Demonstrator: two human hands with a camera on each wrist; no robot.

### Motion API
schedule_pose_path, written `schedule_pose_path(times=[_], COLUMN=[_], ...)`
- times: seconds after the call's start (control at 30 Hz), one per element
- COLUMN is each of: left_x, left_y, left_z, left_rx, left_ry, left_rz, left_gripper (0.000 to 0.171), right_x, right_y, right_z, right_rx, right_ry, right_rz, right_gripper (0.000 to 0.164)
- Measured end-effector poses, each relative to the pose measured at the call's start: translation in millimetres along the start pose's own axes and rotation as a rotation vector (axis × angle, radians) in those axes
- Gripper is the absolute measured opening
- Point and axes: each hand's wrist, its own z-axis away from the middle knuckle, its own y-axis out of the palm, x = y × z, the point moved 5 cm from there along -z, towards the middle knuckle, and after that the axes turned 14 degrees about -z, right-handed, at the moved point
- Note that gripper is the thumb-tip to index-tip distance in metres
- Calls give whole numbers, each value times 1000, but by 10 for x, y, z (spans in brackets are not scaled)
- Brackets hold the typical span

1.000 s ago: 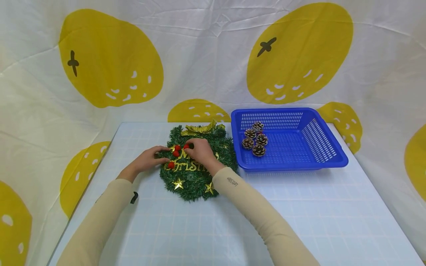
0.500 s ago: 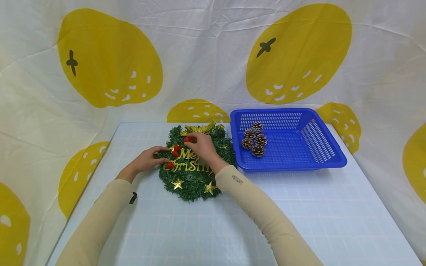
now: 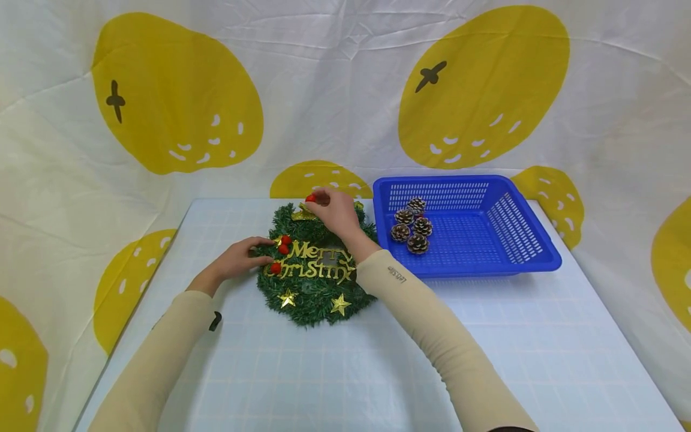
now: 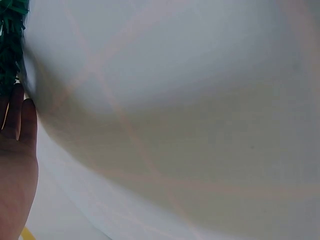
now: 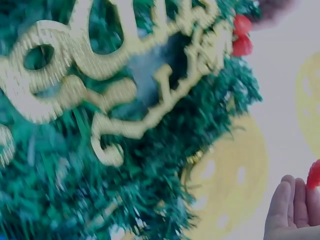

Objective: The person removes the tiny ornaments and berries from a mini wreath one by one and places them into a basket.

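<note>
A green tinsel wreath (image 3: 311, 306) lies on the table, with gold "Merry Christmas" lettering (image 3: 305, 270) across its middle. Gold stars (image 3: 340, 305) sit on its lower part, and a gold bow (image 3: 303, 215) is at the top, partly hidden by my right hand (image 3: 341, 217). That hand pinches a red berry (image 3: 311, 198) between thumb and fingers over the bow. Several red berries (image 3: 284, 249) sit on the wreath's left side. There my left hand (image 3: 236, 260) rests against the rim, thumb and index finger apart; its straight fingers (image 4: 28, 125) show beside the tinsel in the left wrist view.
To the right of the wreath stands a blue plastic basket (image 3: 540, 262) holding several pine cones (image 3: 418, 243), with a bit of red among them. A small black strip (image 3: 216, 321) shows by the left sleeve. A white cloth (image 3: 335, 90) with yellow fruit prints hangs behind the table.
My right hand has lifted the red berry from the lettering up and away to the wreath's top, uncovering "Merry". The left hand has stayed at the left rim.
</note>
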Motion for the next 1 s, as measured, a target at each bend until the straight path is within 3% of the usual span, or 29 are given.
schedule_pose_path(times=[0.73, 1.0], left_x=[6, 11], left_y=[-4, 6], left_z=[-12, -7], left_rx=[7, 8], left_ry=[9, -6], left_rz=[2, 3], left_gripper=[58, 58], right_x=[178, 123], right_y=[-759, -1009], right_z=[-173, -212], right_rx=[-168, -218], right_ry=[-41, -5], right_rz=[-121, -60], right_gripper=[38, 40])
